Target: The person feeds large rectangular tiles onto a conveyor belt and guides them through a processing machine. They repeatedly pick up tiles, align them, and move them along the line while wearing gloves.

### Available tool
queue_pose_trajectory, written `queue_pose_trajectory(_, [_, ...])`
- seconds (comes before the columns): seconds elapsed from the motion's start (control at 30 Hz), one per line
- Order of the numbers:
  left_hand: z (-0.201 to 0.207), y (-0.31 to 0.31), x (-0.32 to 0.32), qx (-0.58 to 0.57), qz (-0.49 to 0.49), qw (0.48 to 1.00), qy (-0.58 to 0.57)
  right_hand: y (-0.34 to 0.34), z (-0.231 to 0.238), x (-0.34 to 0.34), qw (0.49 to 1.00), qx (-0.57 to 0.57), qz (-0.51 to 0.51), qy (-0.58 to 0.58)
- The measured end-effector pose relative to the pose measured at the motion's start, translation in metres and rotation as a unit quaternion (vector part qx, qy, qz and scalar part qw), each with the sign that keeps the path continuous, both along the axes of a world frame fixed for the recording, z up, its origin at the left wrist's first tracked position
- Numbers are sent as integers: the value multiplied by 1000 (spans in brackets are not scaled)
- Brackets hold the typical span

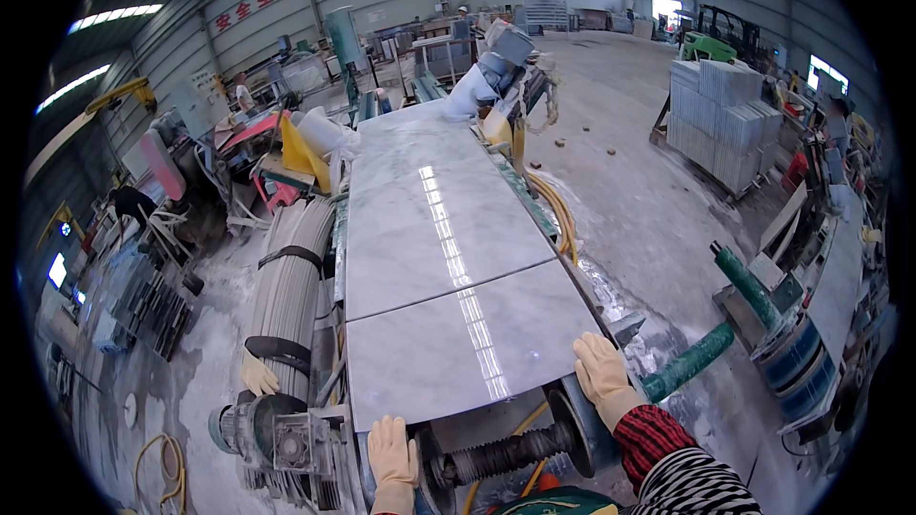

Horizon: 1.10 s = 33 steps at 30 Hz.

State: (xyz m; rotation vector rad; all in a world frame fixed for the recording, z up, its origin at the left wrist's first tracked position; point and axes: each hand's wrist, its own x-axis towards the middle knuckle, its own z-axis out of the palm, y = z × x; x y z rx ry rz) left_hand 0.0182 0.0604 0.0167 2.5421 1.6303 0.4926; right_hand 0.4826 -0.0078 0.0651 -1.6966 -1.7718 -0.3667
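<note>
Two polished grey-white stone slabs, a near slab (410,362) and a longer far slab (391,200), lie flat end to end on a conveyor, with a thin dark seam between them. My left hand (393,458), in a cream rubber glove, rests at the near left corner of the near slab with its fingers stretched out. At the near right corner, my right hand (605,380) in a matching glove lies over the edge, fingers extended. Neither hand is wrapped round anything. Below the near edge shows a dark ribbed roller (506,453) between two end discs.
A loose cream glove (258,375) lies by a motor (286,439) left of the conveyor. Bundled pale strips (291,277) stand beside it. Right are a green roller (692,362) and stacked slabs (720,124). Yellow hose (556,210) runs alongside. Other people stand far off.
</note>
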Motion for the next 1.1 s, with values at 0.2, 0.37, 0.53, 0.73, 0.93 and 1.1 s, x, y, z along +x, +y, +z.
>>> queue_pose_trajectory(0.2, [1,-3,0,-12,-3,1000,0,-2,-9,3,1000,-3,-5,-10])
queue_pose_trajectory(0.37, [3,-4,-1,-23,5,1000,0,-4,-6,0,1000,-5,-6,-9])
queue_pose_trajectory(0.53, [4,-7,0,-18,3,1000,-9,-6,-11,3,999,-43,-6,9])
queue_pose_trajectory(0.73, [1,-8,2,21,-3,1000,-4,-10,-15,4,999,-28,-17,-6])
queue_pose_trajectory(0.93, [12,-11,2,-9,-1,1000,-8,-11,-8,-2,1000,-24,-9,8])
queue_pose_trajectory(1.1, [5,-12,-2,8,-8,1000,-13,-13,-5,-3,999,-32,-6,6])
